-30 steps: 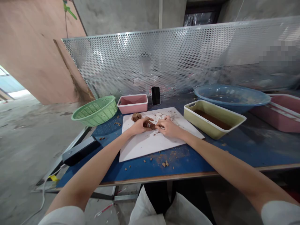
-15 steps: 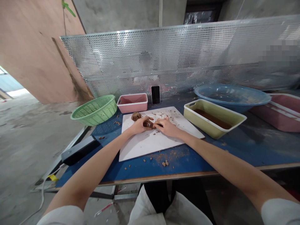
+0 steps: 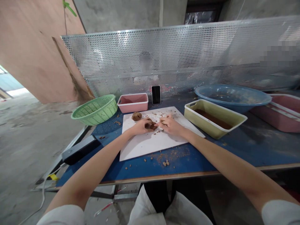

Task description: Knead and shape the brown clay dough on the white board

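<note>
On the white board lies a rounded brown clay-like lump with a dark crack. My left hand is curled around a smaller brown clay-like piece, just to the right of that lump. Beside it, my right hand has its fingers bent and drawn together, with the tips close to the piece's right end. Whatever those fingertips pinch is too small or hidden to tell. Brown crumbs are scattered around both hands.
Behind the board stand a pink box and a phone. A green basket is at left, near a dark box. To the right are a green box of brown liquid, a blue basin and a larger pink container.
My right hand has shifted slightly right, and its fingers sit differently by the piece. My left hand has stayed about in place, with more of the brown piece showing.
</note>
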A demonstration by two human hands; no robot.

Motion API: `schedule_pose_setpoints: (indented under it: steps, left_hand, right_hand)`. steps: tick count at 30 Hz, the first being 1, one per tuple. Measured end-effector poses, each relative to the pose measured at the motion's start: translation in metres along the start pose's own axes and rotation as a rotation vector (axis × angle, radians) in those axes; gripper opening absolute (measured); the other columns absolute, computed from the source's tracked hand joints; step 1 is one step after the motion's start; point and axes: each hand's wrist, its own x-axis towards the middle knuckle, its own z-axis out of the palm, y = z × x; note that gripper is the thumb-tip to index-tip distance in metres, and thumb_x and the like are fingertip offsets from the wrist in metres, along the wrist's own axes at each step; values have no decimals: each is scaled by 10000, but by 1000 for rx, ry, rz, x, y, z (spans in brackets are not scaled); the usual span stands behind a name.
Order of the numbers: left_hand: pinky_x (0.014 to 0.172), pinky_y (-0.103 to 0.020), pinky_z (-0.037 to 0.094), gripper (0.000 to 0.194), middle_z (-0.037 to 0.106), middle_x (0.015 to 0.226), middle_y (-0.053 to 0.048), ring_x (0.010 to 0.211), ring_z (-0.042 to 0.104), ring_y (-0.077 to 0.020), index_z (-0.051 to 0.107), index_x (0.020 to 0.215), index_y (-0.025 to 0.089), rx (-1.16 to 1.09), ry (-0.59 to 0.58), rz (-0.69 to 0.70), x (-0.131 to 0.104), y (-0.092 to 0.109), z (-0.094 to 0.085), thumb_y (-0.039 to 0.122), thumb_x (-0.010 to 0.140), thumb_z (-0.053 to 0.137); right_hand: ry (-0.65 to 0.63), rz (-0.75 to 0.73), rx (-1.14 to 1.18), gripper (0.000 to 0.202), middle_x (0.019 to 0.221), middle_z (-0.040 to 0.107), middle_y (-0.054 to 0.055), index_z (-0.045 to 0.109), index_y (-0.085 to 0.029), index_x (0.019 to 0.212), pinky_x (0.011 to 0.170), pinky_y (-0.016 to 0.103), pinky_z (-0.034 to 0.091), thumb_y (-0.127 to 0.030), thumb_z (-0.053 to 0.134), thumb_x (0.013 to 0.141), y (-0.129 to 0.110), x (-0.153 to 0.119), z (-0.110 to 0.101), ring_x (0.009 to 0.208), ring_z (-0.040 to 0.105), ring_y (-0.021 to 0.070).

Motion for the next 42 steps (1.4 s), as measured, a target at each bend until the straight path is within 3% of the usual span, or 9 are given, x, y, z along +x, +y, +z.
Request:
schedule_pose_setpoints:
  steps: [9,18,24,29,31,37,42]
  left_hand:
    - [1016,-419,504,382,662,1085,-88,1043,642,-256,816,1111,209,3,31,-26,0,-2,4,503,868,839]
    - [925,-391,515,397,684,1043,-90,999,644,-255,795,1070,190,17,53,-55,1,4,3,508,841,859]
    - [923,-396,503,395,701,997,-91,1007,638,-270,787,1039,179,34,72,-44,1,-1,8,507,833,868]
    - [956,-399,513,394,708,1043,-99,1017,658,-265,796,1052,180,23,65,-45,1,2,5,468,802,896]
    - [980,-403,516,393,711,1072,-102,1036,668,-266,805,1083,187,3,36,-29,1,2,3,448,804,896]
    - [945,-388,531,365,710,1072,-105,992,679,-254,815,1078,172,-23,28,-33,1,-4,4,438,831,858]
    - [922,-377,541,378,708,1067,-100,958,678,-240,822,1094,180,-25,35,-36,1,-9,6,450,832,854]
  right_hand:
    - [-90,-59,-125,541,796,669,57,557,-206,624,1020,475,320,-391,410,1111,-2,2,9,745,483,187]
    - [-44,-92,-138,524,846,684,59,699,-214,752,1056,495,313,-382,387,1138,-10,-3,5,790,538,205]
    - [-109,-99,-147,536,789,679,49,594,-204,646,1013,483,296,-364,412,1124,-5,-1,7,748,525,188]
    - [-123,-92,-192,514,797,706,61,617,-203,676,1012,487,283,-342,415,1127,-9,-2,2,788,556,204]
    - [-117,-89,-192,497,843,730,72,678,-202,731,1017,489,286,-354,426,1132,-12,-2,-2,815,577,214]
    - [-110,-60,-130,452,1012,776,91,805,-234,1146,1045,497,288,-371,375,1167,-18,0,2,906,645,240]
    - [-142,-43,-121,415,1087,795,117,823,-240,1162,1046,506,301,-357,426,1149,-13,3,12,990,679,274]
